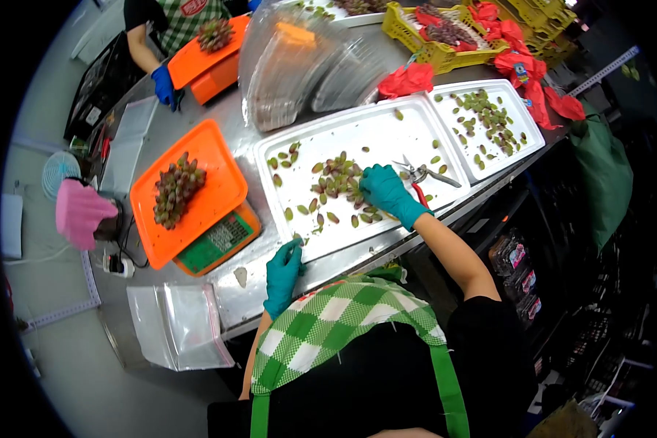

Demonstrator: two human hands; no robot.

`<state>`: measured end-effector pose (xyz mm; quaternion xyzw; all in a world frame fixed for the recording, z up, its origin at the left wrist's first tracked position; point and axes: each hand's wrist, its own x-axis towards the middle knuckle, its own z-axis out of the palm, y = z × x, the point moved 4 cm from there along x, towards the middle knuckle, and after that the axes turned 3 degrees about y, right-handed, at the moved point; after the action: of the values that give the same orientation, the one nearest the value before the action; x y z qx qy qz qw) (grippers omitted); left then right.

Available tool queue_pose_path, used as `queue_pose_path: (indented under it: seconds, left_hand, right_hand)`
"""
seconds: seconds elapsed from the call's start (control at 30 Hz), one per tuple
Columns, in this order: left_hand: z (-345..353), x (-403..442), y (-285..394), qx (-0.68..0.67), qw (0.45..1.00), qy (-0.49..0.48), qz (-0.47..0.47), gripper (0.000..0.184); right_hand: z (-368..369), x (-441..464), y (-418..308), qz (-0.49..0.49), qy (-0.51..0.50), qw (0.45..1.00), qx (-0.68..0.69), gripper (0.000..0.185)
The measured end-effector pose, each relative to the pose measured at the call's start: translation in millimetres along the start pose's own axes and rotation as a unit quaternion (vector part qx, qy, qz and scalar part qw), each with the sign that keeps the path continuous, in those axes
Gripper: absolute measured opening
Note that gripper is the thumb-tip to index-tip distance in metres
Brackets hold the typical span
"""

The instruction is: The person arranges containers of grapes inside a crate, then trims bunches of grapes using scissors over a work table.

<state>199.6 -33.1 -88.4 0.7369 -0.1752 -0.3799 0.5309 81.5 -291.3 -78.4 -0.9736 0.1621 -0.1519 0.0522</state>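
Observation:
My right hand [388, 191], in a teal glove, reaches down over the large white tray [270, 212], its bent fingertips at the edge of a pile of grapes [338, 175]. Its fingertips are hidden from view. Just right of it lie pruning shears [432, 175] with partly red handles. My left hand [285, 271], also gloved, is beside the tray's near left corner with its fingers curled; what they hold, if anything, is too small to tell. Loose grapes are scattered around the pile.
An orange tray with a grape bunch [179, 191] sits on a scale [219, 241] at left. Behind are clear plastic containers [285, 73] and a yellow crate [445, 57]. A co-worker's blue-gloved hand [165, 86] is at upper left. A smaller white tray [500, 164] stands right.

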Motion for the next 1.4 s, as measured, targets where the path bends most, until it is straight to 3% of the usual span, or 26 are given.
queue_pose_path:
  seconds: [0.2, 0.23, 0.3, 0.33, 0.4, 0.5, 0.6, 0.73, 0.8, 0.9, 1.1, 1.2, 1.23, 1.37, 1.4]
  left_hand:
    - [1, 5, 2, -0.011, 1.0, -0.006, -0.028, 0.027]
    - [2, 5, 2, -0.017, 0.999, -0.004, -0.027, 0.026]
    - [1, 1, 6, -0.007, 1.0, 0.002, -0.014, 0.025]
    - [2, 0, 9, -0.008, 1.0, 0.003, -0.029, 0.024]
    - [2, 0, 9, -0.017, 0.999, -0.006, -0.046, 0.024]
    - [2, 1, 7, -0.032, 0.999, 0.005, -0.037, 0.024]
    - [2, 1, 8, -0.043, 0.998, -0.001, -0.045, 0.024]
    - [3, 1, 6, -0.065, 0.996, 0.003, -0.053, 0.023]
    - [2, 2, 5, -0.057, 0.997, -0.003, -0.047, 0.024]
    - [2, 2, 5, -0.055, 0.998, 0.0, -0.044, 0.025]
    - [4, 0, 11, -0.003, 0.999, 0.009, -0.046, 0.025]
    - [6, 2, 9, 0.261, 0.964, 0.055, 0.016, 0.025]
    - [11, 2, 11, 0.247, 0.965, 0.061, 0.06, 0.025]
    - [40, 5, 30, 0.173, 0.983, 0.024, 0.05, 0.025]
    - [50, 6, 40, 0.147, 0.988, 0.011, 0.042, 0.025]
  right_hand:
    - [-25, 7, 4, 0.09, -0.02, 0.988, 0.124, 0.007]
    - [-23, 7, 12, 0.134, 0.026, 0.965, 0.223, 0.008]
    - [-34, 8, 17, 0.213, 0.055, 0.886, 0.408, 0.012]
    - [-48, 13, 15, 0.317, -0.068, 0.807, 0.493, 0.014]
    - [-51, 13, 16, 0.311, 0.003, 0.686, 0.658, 0.016]
    - [-60, 15, 8, 0.339, 0.044, 0.558, 0.756, 0.024]
    - [-55, 17, 2, 0.303, 0.044, 0.513, 0.802, 0.03]
    - [-56, 19, -6, 0.279, 0.014, 0.563, 0.778, 0.031]
    - [-40, 16, 2, 0.323, 0.0, 0.65, 0.688, 0.023]
    - [-34, 12, 1, 0.346, -0.021, 0.692, 0.633, 0.011]
    - [-5, 14, -2, 0.296, -0.091, 0.874, 0.375, 0.016]
    - [-11, 17, -26, 0.24, -0.098, 0.935, 0.244, 0.018]
    - [-9, 17, -31, 0.221, -0.083, 0.941, 0.241, 0.018]
    - [-36, 22, -32, 0.177, -0.183, 0.934, 0.251, 0.023]
    - [-40, 24, -18, 0.181, -0.147, 0.933, 0.273, 0.023]
